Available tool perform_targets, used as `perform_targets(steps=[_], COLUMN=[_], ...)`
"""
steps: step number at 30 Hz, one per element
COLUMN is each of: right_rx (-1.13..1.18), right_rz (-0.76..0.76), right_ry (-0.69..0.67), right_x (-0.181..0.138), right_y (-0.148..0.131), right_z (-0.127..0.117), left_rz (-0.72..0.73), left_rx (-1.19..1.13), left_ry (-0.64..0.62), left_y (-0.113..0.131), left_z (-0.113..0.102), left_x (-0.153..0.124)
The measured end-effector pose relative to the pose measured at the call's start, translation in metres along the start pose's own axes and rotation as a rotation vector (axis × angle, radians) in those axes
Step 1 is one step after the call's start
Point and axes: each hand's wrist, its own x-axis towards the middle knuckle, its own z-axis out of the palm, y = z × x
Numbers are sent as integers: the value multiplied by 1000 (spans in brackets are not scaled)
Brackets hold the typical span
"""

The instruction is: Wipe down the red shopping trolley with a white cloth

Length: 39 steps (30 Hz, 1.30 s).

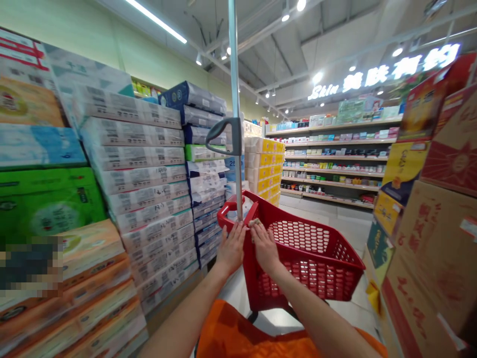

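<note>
Head view: left hand (231, 248) and right hand (265, 248), fingers extended, contact the near end of the red cart (309, 254); grip cannot be told. Pale cloth-like item (255, 222) touches right hand. Probable step: wiping; next move calls for even pressure. Shelves (335, 158) stand beyond.

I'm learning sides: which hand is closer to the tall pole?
The left hand, at the foot of the pole; the right hand is a little farther away.
</note>
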Motion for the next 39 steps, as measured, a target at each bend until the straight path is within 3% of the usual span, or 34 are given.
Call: perform_targets(steps=[3, 5, 8, 11, 17, 20, 23, 25, 27, 30, 33, 37, 39], right_rx=[-94, -131, -107, -79, -120, -40, 6, -49, -129, -223, -222, -39, 0], right_rz=[104, 148, 33, -82, 86, 112, -24, -26, 61, 346, 497, 263, 278], right_ry=[-40, -54, -71, -69, -23, 45, -21, -69, -98, -56, 4, -118, -157], right_x=[-33, -39, -32, -37, -82, -79, -72, -80, -101, -134, -140, -124, -124], right_y=[33, 41, 27, 23, 92, 83, 65, 78, 111, 164, 177, 157, 162], right_z=[-9, -11, -10, -12, -30, -31, -26, -28, -40, -67, -77, -66, -70], left_rz=[19, 61, 109, 33, 14, 65, 49, 56, 73, 55, 38, 39, 36], left_rx=[3, 2, -13, -17, -12, -40, -53, -49, -51, -39, -2, 51, 56], left_ry=[-58, -78, -102, -176, -252, -246, -255, -269, -274, -267, -273, -290, -299], left_y=[9, 17, 31, 43, 52, 66, 78, 80, 78, 76, 80, 83, 82], left_z=[-4, -5, -4, -3, -3, 2, 7, 10, 12, 13, 13, 11, 10], left_x=[1, 4, 11, 17, 21, 24, 24, 24, 25, 28, 30, 30, 30])
